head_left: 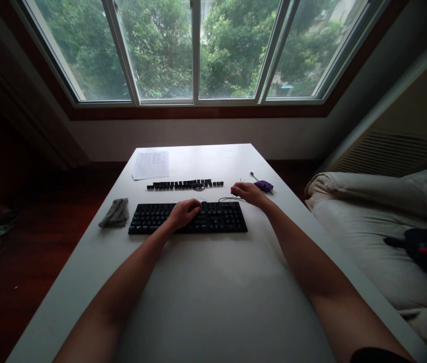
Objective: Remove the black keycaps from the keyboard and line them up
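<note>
A black keyboard [221, 219] lies across the white table, its cable leaving the far edge. My left hand [185, 213] rests over the middle of the keyboard, fingers curled together near its far edge; whatever they hold, if anything, is hidden. Beyond the keyboard's right end, my right hand [248, 192] is low over the table with its fingertips pinched. Something small and dark shows under those fingertips, too small to name. Thin wire ends [242, 180] stick up just behind this hand. Loose black keycaps [179, 185] stand in a row beyond the keyboard.
A grey cloth [115, 213] lies left of the keyboard. A printed paper sheet [150, 165] is at the table's far left. On the right are a purple cloth-like bundle [263, 186] and a thin brush-like stick [254, 176]. A pale couch [364, 237] flanks the white table [213, 287].
</note>
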### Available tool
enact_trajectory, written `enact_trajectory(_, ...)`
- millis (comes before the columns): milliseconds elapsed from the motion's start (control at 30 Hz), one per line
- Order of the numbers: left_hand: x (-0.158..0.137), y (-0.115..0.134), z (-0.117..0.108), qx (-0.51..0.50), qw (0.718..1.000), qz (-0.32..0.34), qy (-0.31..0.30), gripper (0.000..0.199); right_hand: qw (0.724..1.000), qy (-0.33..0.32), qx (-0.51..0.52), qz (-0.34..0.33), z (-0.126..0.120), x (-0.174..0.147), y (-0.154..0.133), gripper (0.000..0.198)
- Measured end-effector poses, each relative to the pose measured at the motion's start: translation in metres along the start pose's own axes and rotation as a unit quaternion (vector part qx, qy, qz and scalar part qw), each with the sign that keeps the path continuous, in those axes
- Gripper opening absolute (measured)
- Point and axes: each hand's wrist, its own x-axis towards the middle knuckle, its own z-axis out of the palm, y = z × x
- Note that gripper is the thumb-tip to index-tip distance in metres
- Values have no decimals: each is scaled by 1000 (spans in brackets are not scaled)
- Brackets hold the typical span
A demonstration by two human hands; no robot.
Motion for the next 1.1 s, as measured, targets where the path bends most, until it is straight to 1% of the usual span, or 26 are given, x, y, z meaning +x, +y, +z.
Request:
enact_trajectory(167, -1, 0, -1, -3, 1000, 8, 1, 17, 997, -60, -35, 16, -9, 2, -1, 46)
enact_trajectory(333, -1, 0, 0, -5, 1000, 10, 5, 16, 998, -52, -24, 17, -15, 2, -8, 47)
enact_trajectory(467, -1, 0, -1, -4, 1000, 12, 2, 17, 993, -115, 3, 41, -13, -1, -10, 46)
enact_trajectory(567, -2, 0, -2, -3, 1000, 13, 2, 17, 990, -130, 10, 46, -11, -1, -12, 45)
enact_trajectory(700, -2, 1, -2, -1, 1000, 14, 4, 17, 987, -154, -1, 52, -14, 3, -17, 45)
enact_trajectory(867, -2, 1, -2, -1, 1000, 18, 6, 16, 973, -227, -33, 36, -19, 6, -25, 44)
enact_trajectory(1000, -3, -1, -1, -3, 1000, 24, 8, 15, 973, -225, -53, 29, -18, -2, -29, 45)
enact_trajectory(1100, -3, -3, 0, -4, 1000, 23, 7, 16, 977, -204, -63, 17, -14, -12, -28, 46)
